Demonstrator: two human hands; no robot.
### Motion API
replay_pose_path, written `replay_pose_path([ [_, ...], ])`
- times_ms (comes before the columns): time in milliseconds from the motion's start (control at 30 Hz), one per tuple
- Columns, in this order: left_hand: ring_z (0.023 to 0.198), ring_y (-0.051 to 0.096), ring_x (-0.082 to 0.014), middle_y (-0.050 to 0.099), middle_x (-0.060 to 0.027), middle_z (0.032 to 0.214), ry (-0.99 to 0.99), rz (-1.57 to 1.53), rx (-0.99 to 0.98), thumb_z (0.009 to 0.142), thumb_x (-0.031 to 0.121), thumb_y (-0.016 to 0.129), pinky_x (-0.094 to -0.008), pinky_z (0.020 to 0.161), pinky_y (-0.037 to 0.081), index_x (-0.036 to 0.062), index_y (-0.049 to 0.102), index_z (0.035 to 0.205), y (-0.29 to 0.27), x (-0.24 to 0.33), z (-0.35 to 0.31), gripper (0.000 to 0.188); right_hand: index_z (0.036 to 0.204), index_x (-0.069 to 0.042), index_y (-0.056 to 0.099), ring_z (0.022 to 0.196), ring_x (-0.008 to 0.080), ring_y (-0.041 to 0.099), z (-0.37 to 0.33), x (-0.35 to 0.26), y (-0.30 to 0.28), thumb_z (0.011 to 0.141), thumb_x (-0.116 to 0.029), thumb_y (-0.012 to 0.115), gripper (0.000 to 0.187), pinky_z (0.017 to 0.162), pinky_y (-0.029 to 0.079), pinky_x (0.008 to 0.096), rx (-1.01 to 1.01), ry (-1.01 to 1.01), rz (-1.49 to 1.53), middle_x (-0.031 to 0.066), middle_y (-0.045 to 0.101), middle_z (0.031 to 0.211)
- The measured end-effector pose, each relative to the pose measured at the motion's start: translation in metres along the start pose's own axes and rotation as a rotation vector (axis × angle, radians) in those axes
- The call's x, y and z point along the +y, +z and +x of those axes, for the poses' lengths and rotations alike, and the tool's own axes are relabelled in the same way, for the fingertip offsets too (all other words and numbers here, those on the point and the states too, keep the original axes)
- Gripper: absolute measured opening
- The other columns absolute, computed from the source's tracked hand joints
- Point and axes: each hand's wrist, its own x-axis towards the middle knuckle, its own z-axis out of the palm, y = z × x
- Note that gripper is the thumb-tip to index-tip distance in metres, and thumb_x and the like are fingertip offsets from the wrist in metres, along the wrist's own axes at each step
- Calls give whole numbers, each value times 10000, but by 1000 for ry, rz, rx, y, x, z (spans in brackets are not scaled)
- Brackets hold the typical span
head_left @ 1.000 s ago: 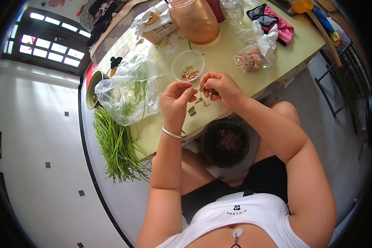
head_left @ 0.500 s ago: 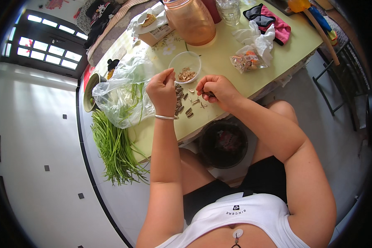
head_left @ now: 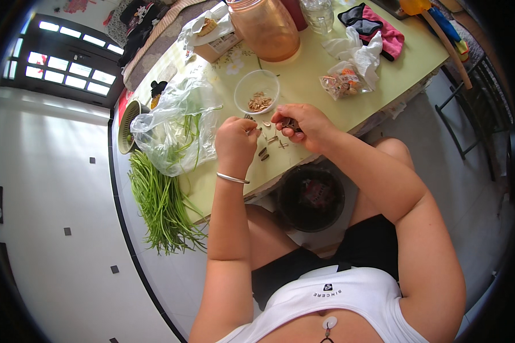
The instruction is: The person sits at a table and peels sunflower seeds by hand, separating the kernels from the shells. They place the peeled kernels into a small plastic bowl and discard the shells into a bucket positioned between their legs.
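Observation:
My left hand (head_left: 236,147), a bangle on its wrist, is over the pile of striped sunflower seeds (head_left: 248,117) and covers most of it. Its thumb and fingers pinch together at what looks like a sunflower seed. Just to the right, my right hand (head_left: 306,126) curls closed around dark sunflower seed shells (head_left: 290,123). Beyond both hands stands a clear plastic bowl (head_left: 243,90) with pale shelled kernels (head_left: 260,102) in it. Between the hands and the table's near edge lie several loose seeds (head_left: 263,154) and bits of shell (head_left: 282,144).
A clear plastic bag (head_left: 171,128) and a bunch of long green stalks (head_left: 157,200) lie to the left. Behind the bowl is a large amber jar (head_left: 266,31). A snack packet (head_left: 343,81) lies at right. Below the table edge stands a dark bin (head_left: 310,200).
My left hand has come down and nearer from beside the bowl to the seed pile. My right hand stays nearly in place, turned slightly so that more of the shells show.

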Motion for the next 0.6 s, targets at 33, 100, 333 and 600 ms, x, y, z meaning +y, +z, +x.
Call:
replay_pose_path([
  [33, 653, 630, -233, 652, -109, 784, 26, 113, -8, 668, 75, 739, -322, 627, 501, 54, 730, 817, 3, -4, -2, 151, 860, -47, 603, 597, 67, 490, 0, 0, 1, 931, -211, 540, 189, 475, 342, 179, -5, -21, -27, 24, 586, 765],
  [100, 699, 631, -273, 647, -115, 785, 23, 129, -6, 680, 102, 715, -358, 658, 504, 61, 718, 776, 8, -4, -2, 104, 851, -48, 605, 583, 63, 491, -2, 0, 5, 904, -165, 573, 133, 478, 344, 181, 25, -55, -115, 19, 589, 749],
  [333, 692, 659, -237, 660, -122, 801, 37, -33, 65, 743, 50, 690, -324, 640, 518, 23, 692, 793, 5, 11, -6, 57, 901, -26, 620, 562, 49, 485, 2, 12, 2, 882, -121, 627, 97, 464, 348, 196, -18, -213, -323, 14, 602, 744],
  [600, 642, 657, -215, 672, -121, 767, 181, -219, 185, 739, 25, 716, -291, 593, 516, 33, 713, 890, 8, 35, -15, 150, 839, 5, 650, 578, 58, 506, -1, 12, 4, 831, -91, 651, 97, 497, 391, 214, 64, -297, -292, 17, 608, 706],
])
